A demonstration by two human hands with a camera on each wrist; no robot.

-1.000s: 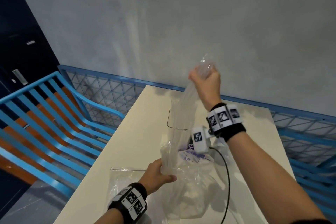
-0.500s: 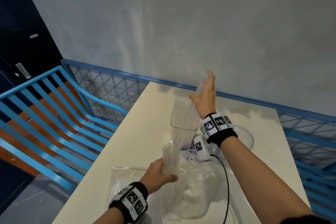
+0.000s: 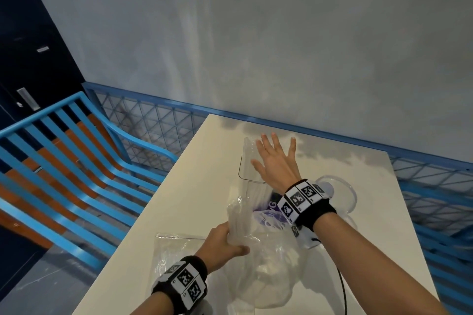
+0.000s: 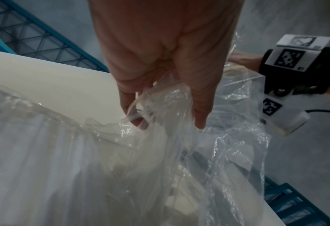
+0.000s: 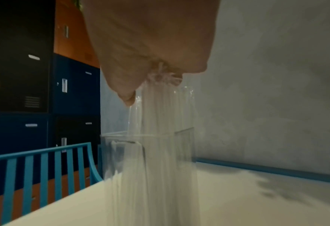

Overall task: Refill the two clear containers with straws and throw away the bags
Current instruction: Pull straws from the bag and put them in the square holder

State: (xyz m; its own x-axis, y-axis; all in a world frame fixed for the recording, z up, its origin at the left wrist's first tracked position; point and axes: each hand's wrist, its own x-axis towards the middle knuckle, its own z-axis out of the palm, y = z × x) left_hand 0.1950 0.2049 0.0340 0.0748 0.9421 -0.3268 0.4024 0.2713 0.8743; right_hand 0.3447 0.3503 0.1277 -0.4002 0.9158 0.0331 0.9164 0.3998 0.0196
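A tall clear container (image 3: 241,172) stands on the cream table (image 3: 179,199) with a bundle of clear straws (image 5: 160,122) upright in it, their tops above the rim. My right hand (image 3: 275,158) is spread flat with straight fingers, the palm touching the straw tops. My left hand (image 3: 225,241) grips the neck of a crumpled clear plastic bag (image 3: 258,263) nearer to me; in the left wrist view the fingers (image 4: 200,110) pinch the film. More straws (image 3: 238,217) stick up from that bag.
A flat empty clear bag (image 3: 174,248) lies on the table at my left. A purple-printed bag (image 3: 271,208) sits behind the crumpled one. A round clear vessel (image 3: 343,188) is at the right. Blue railing (image 3: 76,161) borders the table's left; a grey wall lies beyond.
My right hand came down from high above the table, let go of the top of the straw bundle and opened flat. The straws sank into the container. The left hand kept its grip.
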